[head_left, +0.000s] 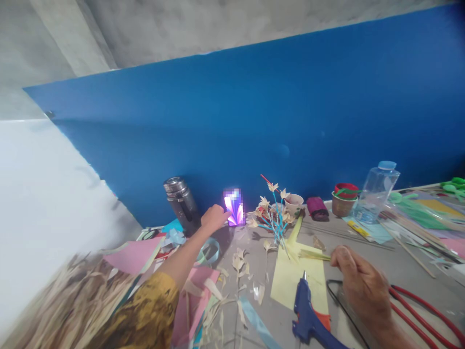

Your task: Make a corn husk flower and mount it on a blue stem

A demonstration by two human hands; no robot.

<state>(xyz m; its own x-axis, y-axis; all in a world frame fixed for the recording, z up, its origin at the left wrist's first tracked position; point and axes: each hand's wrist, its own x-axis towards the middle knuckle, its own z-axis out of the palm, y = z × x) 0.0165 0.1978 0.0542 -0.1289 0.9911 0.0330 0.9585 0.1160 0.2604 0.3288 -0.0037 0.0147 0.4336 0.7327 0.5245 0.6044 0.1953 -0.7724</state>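
My left hand [215,218] reaches to a lit phone [236,213] that stands upright near the blue wall. One finger is stretched out and touches the screen's left side, while the others look curled. My right hand [363,281] is closed on one end of a thin yellow-green strip [314,255], which points left over a pale yellow sheet [286,276]. Between the hands stands a bunch of cream flowers on blue stems [278,220]. Just left of my right hand lies a blue glue gun [304,308], nozzle pointing away from me.
A dark thermos [181,203] stands behind my left forearm. Loose cream flowers [238,261] and a blue ribbon [256,322] lie in front. Farther right are paper cups [343,203], a clear bottle [376,196], a yellow cutter [359,228] and red-handled pliers [425,310]. Dried husks [72,300] heap at left.
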